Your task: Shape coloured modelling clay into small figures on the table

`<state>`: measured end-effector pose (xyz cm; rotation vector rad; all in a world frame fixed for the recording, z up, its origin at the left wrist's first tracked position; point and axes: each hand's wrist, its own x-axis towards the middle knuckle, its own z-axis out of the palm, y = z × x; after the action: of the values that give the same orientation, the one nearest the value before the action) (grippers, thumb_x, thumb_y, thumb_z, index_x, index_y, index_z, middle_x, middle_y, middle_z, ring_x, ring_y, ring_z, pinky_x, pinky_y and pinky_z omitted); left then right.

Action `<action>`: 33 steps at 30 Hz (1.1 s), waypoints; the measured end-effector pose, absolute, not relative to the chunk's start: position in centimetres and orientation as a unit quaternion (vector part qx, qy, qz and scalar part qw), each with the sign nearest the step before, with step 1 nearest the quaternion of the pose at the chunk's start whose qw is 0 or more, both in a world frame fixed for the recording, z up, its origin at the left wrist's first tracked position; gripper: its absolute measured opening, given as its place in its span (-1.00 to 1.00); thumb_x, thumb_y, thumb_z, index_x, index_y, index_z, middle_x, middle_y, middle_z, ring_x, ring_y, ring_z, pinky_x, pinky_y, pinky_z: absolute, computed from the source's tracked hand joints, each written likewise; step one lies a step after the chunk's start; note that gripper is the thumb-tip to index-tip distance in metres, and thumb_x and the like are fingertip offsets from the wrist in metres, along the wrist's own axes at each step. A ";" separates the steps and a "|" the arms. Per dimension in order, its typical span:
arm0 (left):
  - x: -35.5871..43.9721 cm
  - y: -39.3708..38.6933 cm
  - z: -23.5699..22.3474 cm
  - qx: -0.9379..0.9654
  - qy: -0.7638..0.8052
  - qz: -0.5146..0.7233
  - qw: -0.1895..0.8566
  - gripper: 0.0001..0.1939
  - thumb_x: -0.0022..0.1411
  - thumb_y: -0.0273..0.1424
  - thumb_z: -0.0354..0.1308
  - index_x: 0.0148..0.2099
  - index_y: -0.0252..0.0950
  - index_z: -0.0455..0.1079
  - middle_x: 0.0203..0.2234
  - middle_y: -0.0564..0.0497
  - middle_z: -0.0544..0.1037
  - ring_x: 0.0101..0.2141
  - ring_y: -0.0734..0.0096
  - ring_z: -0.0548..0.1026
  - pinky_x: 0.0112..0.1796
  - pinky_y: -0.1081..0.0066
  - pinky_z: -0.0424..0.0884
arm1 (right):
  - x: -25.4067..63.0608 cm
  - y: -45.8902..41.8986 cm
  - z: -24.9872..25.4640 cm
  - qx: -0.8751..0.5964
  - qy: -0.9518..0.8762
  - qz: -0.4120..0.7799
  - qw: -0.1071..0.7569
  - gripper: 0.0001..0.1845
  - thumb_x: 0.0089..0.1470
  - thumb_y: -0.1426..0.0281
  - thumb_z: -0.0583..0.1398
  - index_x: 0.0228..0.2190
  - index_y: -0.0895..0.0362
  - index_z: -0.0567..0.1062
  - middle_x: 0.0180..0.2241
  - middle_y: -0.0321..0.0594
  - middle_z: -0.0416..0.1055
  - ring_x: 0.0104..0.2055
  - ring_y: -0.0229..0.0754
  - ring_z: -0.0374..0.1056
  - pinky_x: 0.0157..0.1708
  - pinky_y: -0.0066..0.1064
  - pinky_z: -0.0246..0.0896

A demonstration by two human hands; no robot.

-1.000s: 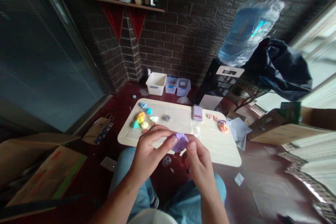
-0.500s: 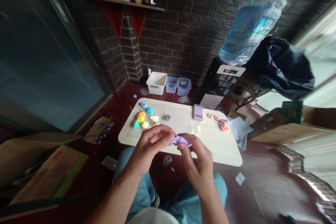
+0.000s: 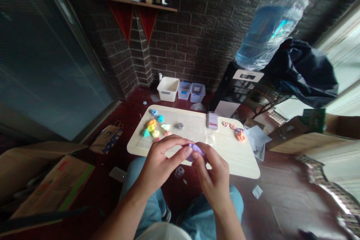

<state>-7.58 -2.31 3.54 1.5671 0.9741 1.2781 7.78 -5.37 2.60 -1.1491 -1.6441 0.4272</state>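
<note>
A small lump of purple modelling clay (image 3: 197, 149) is pinched between both my hands, above the near edge of the low table (image 3: 230, 157). My left hand (image 3: 165, 157) grips its left end with thumb and forefinger. On the other end, my right hand (image 3: 212, 167) presses with thumb and fingers, hiding part of the lump. Beyond my left hand lie clay lumps: blue (image 3: 153, 112), turquoise (image 3: 160, 118), orange and yellow (image 3: 151, 124), green (image 3: 146, 132), pale (image 3: 165, 127) and grey (image 3: 180, 125). Shaped orange and purple clay (image 3: 239, 134) rests at the table's right end.
A small box (image 3: 213, 120) stands at the table's back edge. Behind are a white bin (image 3: 168, 90), two clear tubs (image 3: 197, 93) and a water dispenser (image 3: 232, 90). Cardboard boxes (image 3: 56, 187) flank me; a clear jar (image 3: 179, 172) is below the table edge.
The purple clay went from a wide, flat piece to a narrower, folded lump between my fingers. My fingers have shifted their hold on it. The things on the table stay put.
</note>
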 end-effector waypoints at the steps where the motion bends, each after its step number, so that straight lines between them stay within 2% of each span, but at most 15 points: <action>1: -7.5 -2.3 3.6 0.632 0.393 0.515 0.426 -0.89 0.24 -0.34 0.25 -0.18 -0.08 0.59 -0.22 0.11 0.66 -0.13 0.40 0.55 0.10 0.37 0.29 | 7.7 -5.4 2.7 -0.482 -0.686 0.179 0.516 -0.88 0.26 0.42 0.15 -0.19 0.05 0.49 -0.43 -0.33 0.45 -0.44 -0.29 0.37 -0.44 -0.51 0.23; 8: -7.3 -2.3 3.4 0.626 0.401 0.533 0.404 -0.91 0.23 -0.32 0.27 -0.23 -0.11 0.60 -0.27 0.09 0.67 -0.13 0.36 0.55 0.09 0.37 0.30 | 7.7 -5.3 2.8 -0.495 -0.678 0.189 0.509 -0.88 0.27 0.39 0.14 -0.22 0.06 0.49 -0.46 -0.32 0.44 -0.46 -0.27 0.36 -0.45 -0.49 0.21; 13: -7.3 -2.3 3.4 0.587 0.378 0.534 0.476 -0.77 0.33 -0.24 0.13 -0.21 -0.19 0.59 -0.29 0.03 0.65 -0.18 0.36 0.55 -0.06 0.42 0.38 | 8.0 -5.4 2.8 -0.495 -0.685 0.188 0.501 -0.90 0.27 0.39 0.15 -0.22 0.05 0.48 -0.41 -0.30 0.48 -0.44 -0.27 0.37 -0.43 -0.51 0.22; 18: -7.3 -2.1 3.4 0.541 0.359 0.521 0.554 -0.89 0.20 -0.29 0.29 -0.27 -0.20 0.58 -0.34 0.08 0.63 -0.21 0.42 0.54 -0.12 0.49 0.40 | 8.1 -5.4 2.7 -0.485 -0.702 0.159 0.496 -0.86 0.27 0.41 0.15 -0.14 0.03 0.47 -0.41 -0.30 0.48 -0.43 -0.26 0.39 -0.42 -0.50 0.25; 25: -7.5 -1.9 3.7 0.509 0.346 0.520 0.592 -0.89 0.09 -0.34 0.38 -0.30 -0.23 0.60 -0.34 0.03 0.64 -0.25 0.40 0.55 -0.19 0.47 0.43 | 8.0 -5.4 2.9 -0.479 -0.709 0.150 0.494 -0.83 0.27 0.42 0.13 -0.13 0.05 0.49 -0.38 -0.26 0.50 -0.41 -0.24 0.41 -0.39 -0.47 0.27; 29: -7.4 -1.8 3.3 0.494 0.371 0.527 0.584 -0.85 0.08 -0.31 0.39 -0.30 -0.26 0.60 -0.37 0.01 0.64 -0.28 0.41 0.55 -0.23 0.47 0.43 | 8.0 -5.5 3.0 -0.485 -0.674 0.232 0.507 -0.86 0.25 0.34 0.17 -0.18 0.04 0.51 -0.38 -0.27 0.51 -0.41 -0.25 0.39 -0.39 -0.47 0.26; 33: -7.1 -1.8 2.9 0.432 0.384 0.536 0.616 -0.77 0.06 -0.26 0.40 -0.27 -0.30 0.59 -0.37 -0.02 0.65 -0.31 0.40 0.56 -0.23 0.46 0.46 | 8.0 -5.5 2.6 -0.481 -0.551 0.391 0.558 -0.75 0.21 0.19 0.20 -0.15 0.05 0.51 -0.37 -0.27 0.49 -0.47 -0.28 0.32 -0.49 -0.47 0.22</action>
<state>-7.09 -1.78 2.90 0.9945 0.8851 1.2340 8.04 -5.46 2.55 -1.1339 -1.3009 0.9230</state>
